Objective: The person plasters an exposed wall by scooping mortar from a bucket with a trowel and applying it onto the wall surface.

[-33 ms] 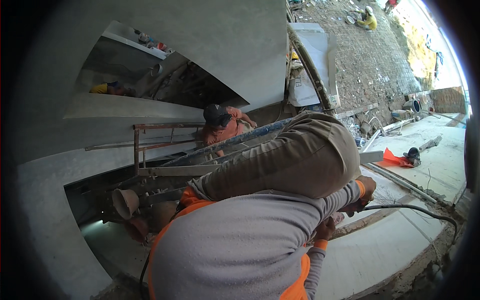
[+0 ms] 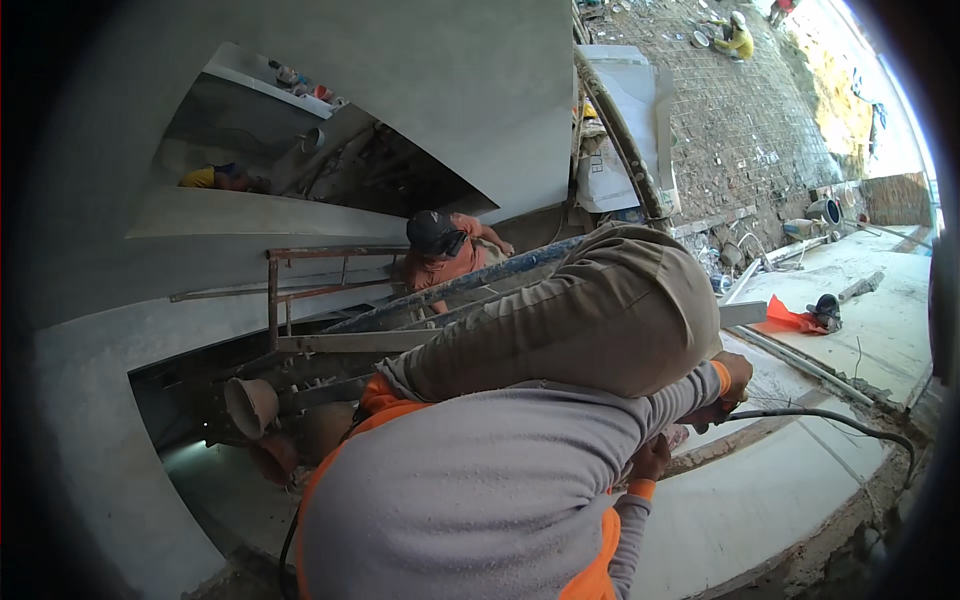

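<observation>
My left hand [image 2: 736, 376], in a grey sleeve with an orange cuff, is curled at the right, just past my bent knee [image 2: 680, 300]. Beneath it is something dark, partly hidden, where a black cable [image 2: 820, 413] ends. My right hand [image 2: 652, 458] is lower and closer to me, fingers bent, beside a small pinkish piece [image 2: 677, 436]. What either hand grips is hidden by the fingers and shade. Both hands are over a pale, dusty board [image 2: 740, 500] with a brownish strip along it.
A co-worker [image 2: 440, 255] in an orange shirt and dark cap is below on the left, by a rusty metal frame [image 2: 272, 300]. Scaffold poles [image 2: 615, 130] rise ahead. A bucket [image 2: 250, 407] is at lower left. An orange sheet and dark tool [image 2: 822, 312] lie on the right-hand boards.
</observation>
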